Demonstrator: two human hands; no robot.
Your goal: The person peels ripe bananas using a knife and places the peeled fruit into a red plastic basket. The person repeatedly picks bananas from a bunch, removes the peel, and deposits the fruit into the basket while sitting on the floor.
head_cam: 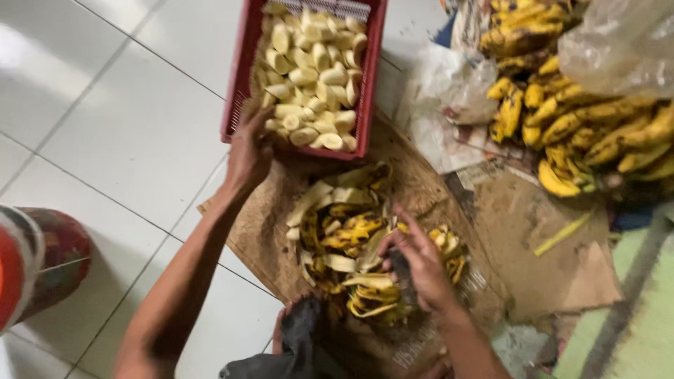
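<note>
Nearby, open white tiled floor [119, 133] spreads toward nine o'clock; left hand [247, 151] grips the red plastic crate's [237, 91] near corner, right hand [421, 263] rests half-open, empty, on the yellow banana-peel heap [344, 245] at six o'clock

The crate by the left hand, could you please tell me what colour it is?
The crate is red, holding pale peeled bananas; the head view shows it best.

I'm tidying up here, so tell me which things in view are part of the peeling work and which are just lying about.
In use:
- left hand at the red crate
- peeled banana pieces in the crate
- right hand on the peel pile
- unpeeled bananas
- brown paper under the peels

Lying about:
- clear plastic bag
- red container
- crumpled paper
</note>
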